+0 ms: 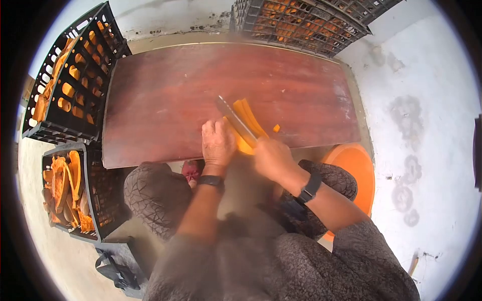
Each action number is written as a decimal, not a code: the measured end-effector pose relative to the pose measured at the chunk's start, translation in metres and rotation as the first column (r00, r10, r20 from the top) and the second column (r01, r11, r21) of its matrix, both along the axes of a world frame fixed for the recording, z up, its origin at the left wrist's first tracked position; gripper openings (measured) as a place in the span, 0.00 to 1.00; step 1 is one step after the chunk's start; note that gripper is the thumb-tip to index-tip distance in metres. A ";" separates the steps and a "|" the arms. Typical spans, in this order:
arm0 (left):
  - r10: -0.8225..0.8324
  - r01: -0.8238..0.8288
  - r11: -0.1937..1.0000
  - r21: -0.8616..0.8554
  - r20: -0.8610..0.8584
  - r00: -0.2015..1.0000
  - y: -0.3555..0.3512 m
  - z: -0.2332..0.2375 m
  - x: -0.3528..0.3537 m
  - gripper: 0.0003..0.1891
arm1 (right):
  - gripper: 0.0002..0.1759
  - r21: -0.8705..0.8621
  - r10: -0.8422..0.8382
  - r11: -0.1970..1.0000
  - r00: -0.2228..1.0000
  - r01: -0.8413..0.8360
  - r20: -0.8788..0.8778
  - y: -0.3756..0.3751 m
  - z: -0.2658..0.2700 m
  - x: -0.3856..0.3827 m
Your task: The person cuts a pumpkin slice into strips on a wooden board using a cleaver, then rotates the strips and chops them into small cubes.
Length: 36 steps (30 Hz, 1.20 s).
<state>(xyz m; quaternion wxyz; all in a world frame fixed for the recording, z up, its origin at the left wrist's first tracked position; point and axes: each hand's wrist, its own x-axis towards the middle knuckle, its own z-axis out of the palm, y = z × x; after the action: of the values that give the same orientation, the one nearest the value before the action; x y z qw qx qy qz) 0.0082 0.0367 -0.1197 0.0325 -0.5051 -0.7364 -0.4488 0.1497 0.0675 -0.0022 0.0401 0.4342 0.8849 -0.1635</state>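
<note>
A long-bladed knife [232, 114] lies slantwise over orange pumpkin pieces near the front edge of the red-brown table [165, 95]. My right hand [272, 158] is closed round its handle, which the fingers hide. To the left of the blade, my left hand [218, 143] has its fingers curled against a pumpkin piece [244, 145]; the fingertips are partly hidden. On the blade's other side is a long cut pumpkin strip [247, 114]. One small pumpkin bit [276, 128] rests apart, to the right.
Black crates of orange pumpkin pieces stand at the left: an upper crate [75, 88] and a lower crate [95, 200]. Another filled crate [301, 25] is behind the table. An orange tub [365, 173] sits by my right knee, close to the white wall [427, 125].
</note>
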 end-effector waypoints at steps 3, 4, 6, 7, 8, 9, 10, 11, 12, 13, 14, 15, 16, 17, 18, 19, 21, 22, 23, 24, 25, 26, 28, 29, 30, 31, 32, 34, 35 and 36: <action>-0.024 0.025 0.998 -0.057 0.020 1.000 -0.001 0.001 -0.002 0.16 | 0.04 0.031 -0.041 0.999 0.999 0.042 -0.033 -0.007 -0.004 -0.001; -0.024 0.025 0.998 -0.064 0.022 0.999 -0.002 -0.001 -0.003 0.16 | 0.04 0.025 -0.041 0.999 0.999 0.042 -0.030 -0.006 -0.007 -0.005; -0.010 0.012 0.990 -0.142 0.012 1.000 -0.004 -0.004 0.000 0.16 | 0.04 0.055 -0.013 0.998 0.998 0.016 -0.058 -0.004 -0.014 -0.009; -0.005 0.006 0.992 -0.126 0.006 1.000 0.001 -0.003 -0.002 0.16 | 0.04 0.070 -0.007 0.997 0.998 0.012 -0.064 0.004 -0.014 -0.013; 0.005 -0.005 0.997 -0.078 -0.001 1.000 0.000 -0.004 -0.002 0.16 | 0.04 0.083 -0.008 0.996 0.996 0.016 -0.093 0.008 -0.016 -0.015; 0.011 -0.011 0.999 -0.032 -0.004 1.000 -0.002 -0.005 0.000 0.17 | 0.04 0.095 -0.013 0.995 0.993 0.025 -0.118 0.009 -0.017 -0.014; 0.012 -0.012 1.000 -0.021 -0.009 1.000 -0.001 -0.005 0.000 0.17 | 0.04 0.105 -0.011 0.994 0.992 0.024 -0.123 0.010 -0.017 -0.012; 0.004 -0.004 1.000 -0.008 0.000 1.000 -0.001 -0.006 -0.001 0.17 | 0.06 0.052 -0.056 0.997 0.988 0.065 -0.147 0.011 -0.017 -0.010; -0.003 0.003 1.000 0.003 0.010 1.000 -0.001 -0.004 -0.001 0.17 | 0.08 -0.004 -0.100 0.995 0.981 0.101 -0.167 0.012 -0.017 -0.009; 0.006 -0.007 1.000 0.008 0.006 1.000 -0.001 -0.002 -0.002 0.17 | 0.08 0.001 -0.090 0.996 0.981 0.092 -0.171 0.014 -0.019 -0.008; 0.008 -0.008 1.000 0.011 0.012 1.000 -0.002 -0.001 -0.001 0.17 | 0.10 0.001 -0.072 0.997 0.985 0.073 -0.159 0.013 -0.022 -0.008; 0.003 -0.003 1.000 0.012 0.019 1.000 -0.004 -0.002 0.000 0.17 | 0.12 -0.001 -0.061 0.998 0.987 0.062 -0.147 0.012 -0.026 -0.005; -0.002 0.002 1.000 0.012 0.013 1.000 -0.006 -0.002 0.001 0.17 | 0.12 -0.001 -0.066 0.998 0.986 0.067 -0.153 0.013 -0.030 -0.001; -0.012 0.012 1.000 0.015 0.000 1.000 -0.006 -0.003 0.000 0.17 | 0.09 0.022 -0.086 0.995 0.976 0.093 -0.198 0.016 -0.034 0.003; -0.019 0.019 1.000 0.019 -0.013 1.000 -0.005 -0.002 -0.001 0.18 | 0.06 0.045 -0.101 0.992 0.965 0.115 -0.243 0.019 -0.031 0.005; -0.015 0.016 1.000 0.025 -0.020 1.000 -0.005 -0.002 -0.003 0.18 | 0.06 0.051 -0.096 0.992 0.964 0.112 -0.249 0.021 -0.028 0.008; -0.052 0.052 0.998 0.038 0.009 0.999 -0.007 -0.002 -0.003 0.19 | 0.07 0.004 -0.157 0.987 0.963 0.162 -0.218 0.021 -0.020 0.016; -0.052 0.052 0.998 0.038 0.009 0.999 -0.008 -0.002 -0.003 0.19 | 0.07 0.005 -0.157 0.987 0.963 0.162 -0.217 0.020 -0.016 0.018; -0.062 0.060 0.997 0.054 0.019 0.998 -0.009 -0.001 -0.003 0.19 | 0.07 0.032 -0.160 0.985 0.959 0.172 -0.235 0.018 -0.011 0.019; -0.073 0.071 0.995 0.071 0.028 0.997 -0.010 0.000 -0.002 0.19 | 0.08 0.059 -0.163 0.981 0.954 0.184 -0.252 0.016 -0.006 0.021; -0.075 0.073 0.995 0.073 0.027 0.997 -0.010 0.001 -0.001 0.19 | 0.08 0.061 -0.165 0.981 0.953 0.186 -0.252 0.014 0.000 0.021; -0.075 0.072 0.994 0.080 0.030 0.997 -0.011 0.002 -0.001 0.18 | 0.08 0.065 -0.146 0.984 0.956 0.168 -0.255 0.012 0.006 0.021; -0.069 0.066 0.994 0.091 0.031 0.997 -0.012 0.004 -0.002 0.17 | 0.08 0.072 -0.122 0.987 0.958 0.146 -0.261 0.008 0.012 0.020; -0.055 0.048 0.995 0.088 0.085 0.995 -0.011 0.005 -0.001 0.16 | 0.08 0.073 -0.082 0.992 0.964 0.103 -0.254 0.005 0.013 0.019; -0.042 0.030 0.996 0.084 0.141 0.989 -0.011 0.005 -0.001 0.15 | 0.08 0.074 -0.041 0.995 0.968 0.061 -0.246 0.002 0.014 0.019; -0.041 0.029 0.996 0.085 0.142 0.989 -0.012 0.004 -0.001 0.15 | 0.08 0.076 -0.039 0.995 0.969 0.060 -0.244 -0.002 0.015 0.018; -0.035 0.024 0.997 0.080 0.141 0.989 -0.012 0.003 -0.001 0.16 | 0.08 0.051 -0.051 0.997 0.979 0.062 -0.196 -0.007 0.016 0.017; -0.026 0.015 0.997 0.078 0.142 0.990 -0.011 0.003 -0.001 0.16 | 0.08 0.029 -0.056 0.998 0.988 0.061 -0.145 -0.012 0.020 0.016; -0.022 0.013 0.996 0.086 0.113 0.993 -0.011 0.003 -0.001 0.16 | 0.10 -0.009 -0.055 0.998 0.987 0.054 -0.149 -0.013 0.023 0.016; -0.020 0.012 0.995 0.094 0.085 0.996 -0.011 0.004 0.000 0.16 | 0.12 -0.048 -0.055 0.998 0.987 0.048 -0.151 -0.014 0.025 0.017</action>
<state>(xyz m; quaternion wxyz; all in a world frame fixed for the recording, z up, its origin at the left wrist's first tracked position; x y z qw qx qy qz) 0.0078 0.0261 -0.1161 0.0209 -0.4890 -0.7113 -0.5045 0.1666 0.0531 0.0231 -0.0224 0.4423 0.8700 -0.2167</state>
